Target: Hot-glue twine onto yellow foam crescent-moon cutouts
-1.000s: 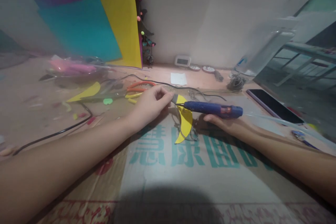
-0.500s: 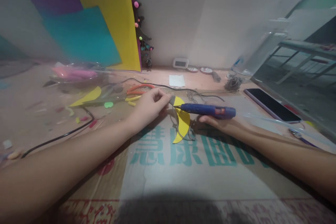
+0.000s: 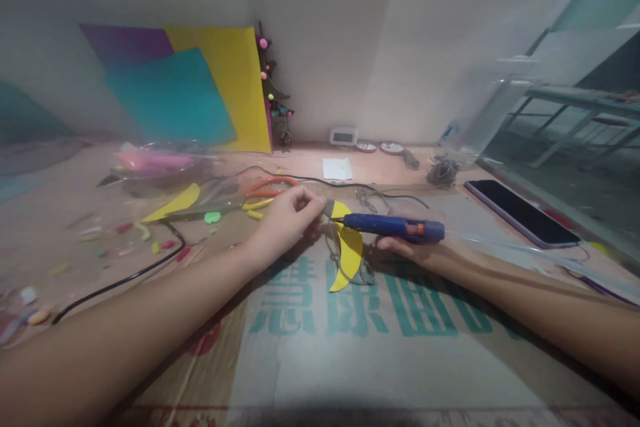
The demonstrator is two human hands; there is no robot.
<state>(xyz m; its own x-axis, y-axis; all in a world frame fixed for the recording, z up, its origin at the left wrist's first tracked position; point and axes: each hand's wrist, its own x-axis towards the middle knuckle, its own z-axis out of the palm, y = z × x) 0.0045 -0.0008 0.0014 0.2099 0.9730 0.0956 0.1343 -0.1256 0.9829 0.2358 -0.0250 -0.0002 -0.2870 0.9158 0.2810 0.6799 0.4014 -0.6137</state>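
Observation:
My left hand (image 3: 290, 217) pinches the grey upper end of a yellow crescent-shaped cutout (image 3: 351, 250). A thin grey wire or cord (image 3: 369, 273) loops loosely behind and beside it. In my right hand (image 3: 403, 245) is a blue glue gun (image 3: 385, 225), held sideways with its dark nozzle pointing left. The nozzle tip lies over the top of the crescent, close to my left fingertips; whether it touches cannot be made out. The fingers gripping the glue gun are mostly hidden behind its body.
Orange-handled scissors (image 3: 270, 185), another yellow cutout (image 3: 176, 203) and a black cable (image 3: 135, 267) lie left. Behind are a small white digital display (image 3: 343, 137) and a white paper square (image 3: 337, 169). A phone (image 3: 520, 212) lies right; coloured sheets (image 3: 170, 97) lean on the wall.
The whole view has shifted, so the background sits lower in the picture. Both hands keep their holds, with the nozzle still over the crescent's upper end.

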